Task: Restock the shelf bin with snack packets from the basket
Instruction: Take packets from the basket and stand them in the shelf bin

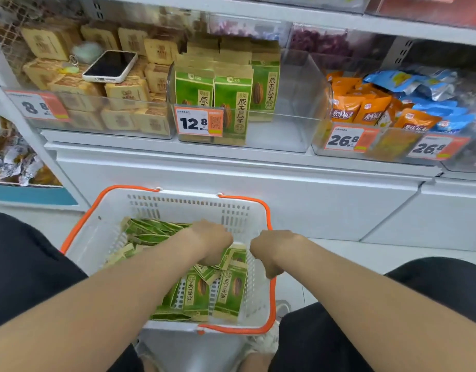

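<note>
We log the left hand (214, 241) grip: fingers curled down onto snack packets (228, 288) heaped in the basket (108, 237), closing on the top ones. The right hand (269, 251) grip is closed over the basket's right rim. The shelf bin (298, 103) above holds upright packets at left; its right half is open.

One basket (177, 208), one phone (110, 66), two hands (214, 241) (271, 251), four readable price tags (199, 122), packets (196, 291) beyond counting.
</note>
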### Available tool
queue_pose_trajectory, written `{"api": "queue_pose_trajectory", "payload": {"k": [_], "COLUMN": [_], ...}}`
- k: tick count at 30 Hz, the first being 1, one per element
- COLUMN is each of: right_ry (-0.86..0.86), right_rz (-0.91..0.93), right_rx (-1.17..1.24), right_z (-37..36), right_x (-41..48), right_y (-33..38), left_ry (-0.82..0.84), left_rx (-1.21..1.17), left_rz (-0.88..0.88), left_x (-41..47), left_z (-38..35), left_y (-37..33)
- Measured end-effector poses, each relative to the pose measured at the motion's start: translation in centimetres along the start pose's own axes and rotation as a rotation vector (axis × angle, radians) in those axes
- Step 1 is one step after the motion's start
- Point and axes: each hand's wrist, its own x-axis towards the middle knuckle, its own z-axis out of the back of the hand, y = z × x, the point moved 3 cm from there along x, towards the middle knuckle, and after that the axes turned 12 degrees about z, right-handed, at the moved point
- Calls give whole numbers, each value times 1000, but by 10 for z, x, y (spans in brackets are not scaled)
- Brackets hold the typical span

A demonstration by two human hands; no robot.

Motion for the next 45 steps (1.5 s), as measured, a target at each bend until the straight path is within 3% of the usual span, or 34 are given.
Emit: {"api": "queue_pose_trajectory", "payload": {"k": [6,11,18,26,31,33,36,39,42,45], "right_ry": [-32,8,30,51,44,42,25,32,-18,-158], "right_rz": [-9,66,103,161,152,144,127,101,75,51], "right_rx": [-130,-162,-391,-384,-376,-384,-359,-184,16,7], "right_z": [-22,-24,-33,-34,-32,-31,-28,-24,-10,13], "right_x": [13,26,51,62,63,62,58,51,42,34], "right_y": [-8,-17,-31,-40,-39,-37,-36,-35,-32,-29], "left_ry": [234,359,427,513,331,319,300,235,70,-89], "left_rx": [-355,-455,-559,-608,-986,-1033,-980,-954,-956,-1027], "left_rz": [103,150,186,273,494,543,490,439,409,373], "left_x": [21,37,53,63,66,64,63,58,45,31], "left_z": [-57,-95,-112,-128,-129,-126,-120,-109,-87,-66], "left_y": [-25,-40,-70,-80,-77,-77,-71,-56,-39,-25]}}
